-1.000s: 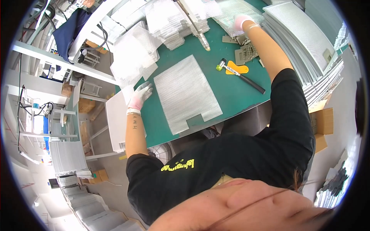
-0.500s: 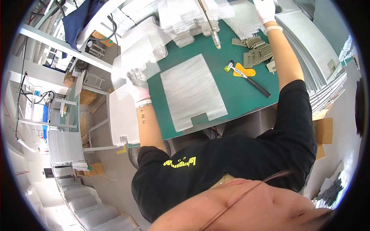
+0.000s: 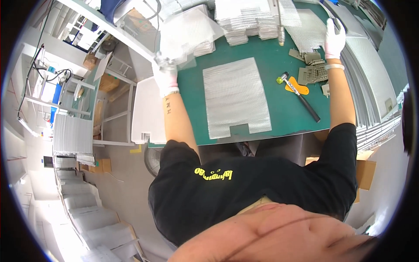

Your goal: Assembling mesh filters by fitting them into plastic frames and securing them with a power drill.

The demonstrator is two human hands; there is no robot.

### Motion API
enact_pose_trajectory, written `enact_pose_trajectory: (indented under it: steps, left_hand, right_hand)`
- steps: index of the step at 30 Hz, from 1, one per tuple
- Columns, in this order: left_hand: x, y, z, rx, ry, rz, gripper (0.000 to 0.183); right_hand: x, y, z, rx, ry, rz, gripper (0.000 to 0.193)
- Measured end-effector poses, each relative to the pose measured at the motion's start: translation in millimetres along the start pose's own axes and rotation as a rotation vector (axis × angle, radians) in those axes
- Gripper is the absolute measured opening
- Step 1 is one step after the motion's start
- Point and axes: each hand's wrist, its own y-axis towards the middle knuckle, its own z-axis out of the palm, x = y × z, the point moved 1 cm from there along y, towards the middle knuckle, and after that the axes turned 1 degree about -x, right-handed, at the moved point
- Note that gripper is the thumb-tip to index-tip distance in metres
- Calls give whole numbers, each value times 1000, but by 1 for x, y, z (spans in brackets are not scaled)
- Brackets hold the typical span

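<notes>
The gloved left hand (image 3: 165,77) gripped a silvery mesh sheet (image 3: 188,30) at the green table's (image 3: 279,111) left edge; the right hand (image 3: 334,38) seemingly pinched another mesh sheet (image 3: 308,31) near the far-right corner.

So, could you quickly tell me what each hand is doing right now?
Left hand: closed on a mesh sheet.
Right hand: resting on another mesh sheet; grip unclear.

A matt green mat (image 3: 270,52) covers the bench. On it lies a dull silvery mesh sheet (image 3: 235,96), rough-textured like woven metal. At three o'clock of it, a hammer (image 3: 299,96) with matt black handle. Both the left hand (image 3: 166,76) and the right hand (image 3: 335,39) wear white cloth gloves.
</notes>
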Motion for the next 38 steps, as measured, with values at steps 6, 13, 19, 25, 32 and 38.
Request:
enact_pose_trajectory:
  steps: [6,13,19,25,32,38]
  left_hand:
    - [67,51,79,263,-402,-267,50]
    - [71,50,93,103,-348,-304,72]
    - [11,60,0,921,-1205,-1233,79]
    - [68,2,16,692,-1384,-813,81]
    - [27,-5,27,418,-1263,-1006,68]
    - [38,3,23,753,-1546,-948,97]
  right_hand:
    - [11,1,3,33,194,132,51]
    - [2,-4,-3,-24,299,297,47]
    - [10,-9,-38,-124,458,428,41]
    - [26,-16,-9,-90,434,324,46]
    - [18,-22,-7,197,83,167,50]
    - [38,-9,-3,188,305,451,55]
